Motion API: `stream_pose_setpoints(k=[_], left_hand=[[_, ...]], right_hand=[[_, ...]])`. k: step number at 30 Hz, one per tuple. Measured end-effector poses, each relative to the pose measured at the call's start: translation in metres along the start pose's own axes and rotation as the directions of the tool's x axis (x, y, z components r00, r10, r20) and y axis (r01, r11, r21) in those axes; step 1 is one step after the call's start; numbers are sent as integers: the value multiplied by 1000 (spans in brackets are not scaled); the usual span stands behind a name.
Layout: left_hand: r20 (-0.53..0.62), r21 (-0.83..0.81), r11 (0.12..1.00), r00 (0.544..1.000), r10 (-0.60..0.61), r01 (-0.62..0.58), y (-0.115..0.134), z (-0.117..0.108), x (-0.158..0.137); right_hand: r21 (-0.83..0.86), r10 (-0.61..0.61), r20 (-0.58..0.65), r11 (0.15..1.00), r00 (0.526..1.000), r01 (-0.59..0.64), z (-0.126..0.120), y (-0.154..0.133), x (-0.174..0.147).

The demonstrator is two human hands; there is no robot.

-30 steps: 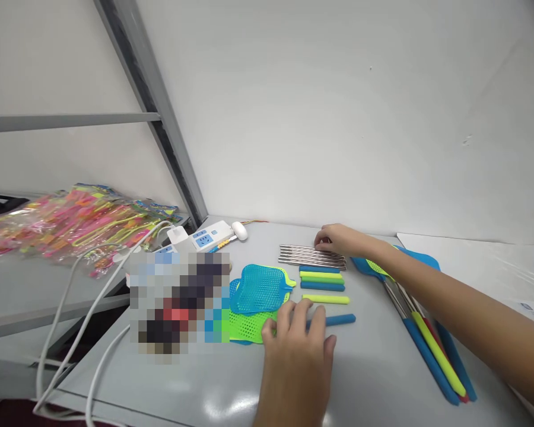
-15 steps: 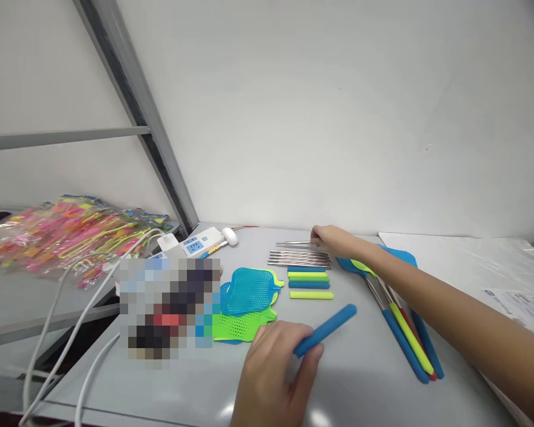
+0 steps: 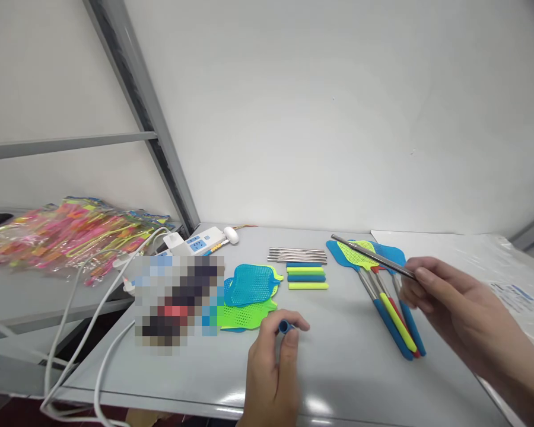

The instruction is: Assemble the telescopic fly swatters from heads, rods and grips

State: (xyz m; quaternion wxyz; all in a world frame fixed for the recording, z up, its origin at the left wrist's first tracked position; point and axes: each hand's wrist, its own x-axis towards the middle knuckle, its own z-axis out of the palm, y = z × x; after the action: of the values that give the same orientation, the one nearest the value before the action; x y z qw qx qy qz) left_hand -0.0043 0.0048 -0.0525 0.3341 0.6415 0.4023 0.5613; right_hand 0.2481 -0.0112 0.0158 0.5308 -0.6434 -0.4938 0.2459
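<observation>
My left hand (image 3: 273, 359) is closed round a blue handle sleeve (image 3: 285, 327), its hollow end turned toward me. Up at the right, my right hand (image 3: 449, 314) pinches a metal rod (image 3: 374, 256) that slants up to the left. Several metal rods (image 3: 296, 255) lie in a row at the back. In front of them are blue and yellow-green handle sleeves (image 3: 308, 286). Left of these sit stacked fly swatter heads, blue (image 3: 251, 284) and green (image 3: 244, 314). Several assembled fly swatters (image 3: 394, 326) lie below my right hand's rod.
A white power strip (image 3: 204, 242) with cables and a small white device (image 3: 231, 235) are at the back left. Bagged colourful goods (image 3: 80, 237) lie on the left shelf. Plastic sheeting (image 3: 449, 252) covers the right side. A blurred-out patch hides things at the left.
My right hand has drawn a rod from the back row and brought it nearer, to the right. My left hand has turned the blue sleeve so its open end faces me.
</observation>
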Motion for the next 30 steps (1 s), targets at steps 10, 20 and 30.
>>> stream_pose_setpoints(k=[10,20,30], left_hand=[[20,26,997,998,-67,66,14,6,-5],[133,7,976,967,-218,219,24,12,-12],[250,-2,964,933,-258,267,17,23,-14]], right_hand=[[553,316,182,750,931,-363,22,25,-79],[769,259,381,444,888,-459,33,42,-97],[834,323,367,300,872,-463,30,54,-102]])
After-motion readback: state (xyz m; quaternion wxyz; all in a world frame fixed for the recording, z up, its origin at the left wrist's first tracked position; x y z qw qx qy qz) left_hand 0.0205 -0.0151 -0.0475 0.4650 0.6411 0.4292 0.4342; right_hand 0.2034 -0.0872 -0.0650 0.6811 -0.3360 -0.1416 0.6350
